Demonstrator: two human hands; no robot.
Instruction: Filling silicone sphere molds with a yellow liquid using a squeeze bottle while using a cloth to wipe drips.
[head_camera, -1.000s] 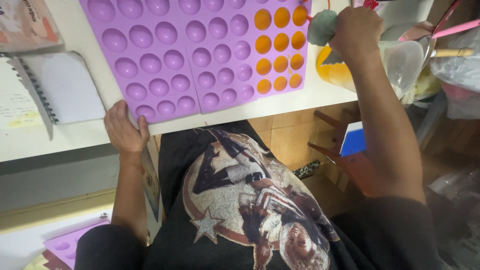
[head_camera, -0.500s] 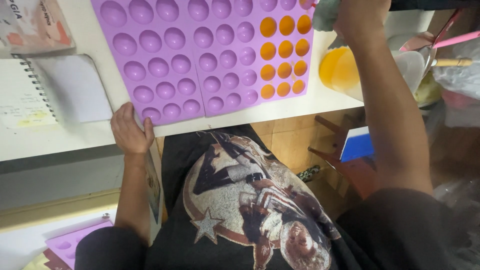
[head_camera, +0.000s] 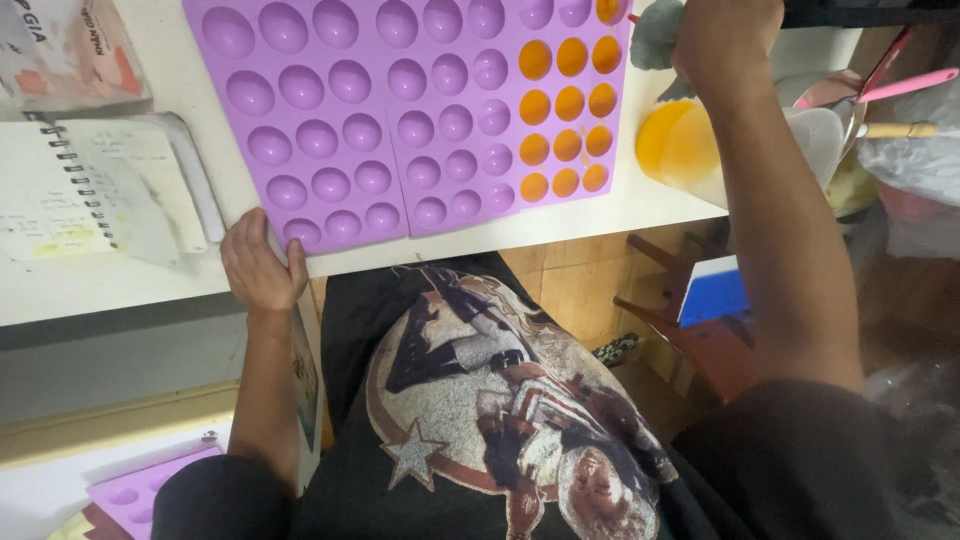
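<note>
Left hand (head_camera: 262, 268) has stayed flat at the purple mould's (head_camera: 400, 110) corner, holding nothing; right hand (head_camera: 725, 35) has lifted higher, closed on a grey-green squeeze bag (head_camera: 655, 35); filling likely continues.

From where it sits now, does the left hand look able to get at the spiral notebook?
Probably yes. The left hand rests on the purple mould's near corner at the white table's edge, and the spiral notebook lies just beside it, with only bare tabletop between.

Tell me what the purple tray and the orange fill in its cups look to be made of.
The purple tray looks like silicone: matte, one-piece, soft rounded cups, though flexibility can't be confirmed. The orange fill looks like a smooth, opaque poured liquid or gel, level in the cups; set or wet is unclear. The left hand touches the tray's corner.
</note>
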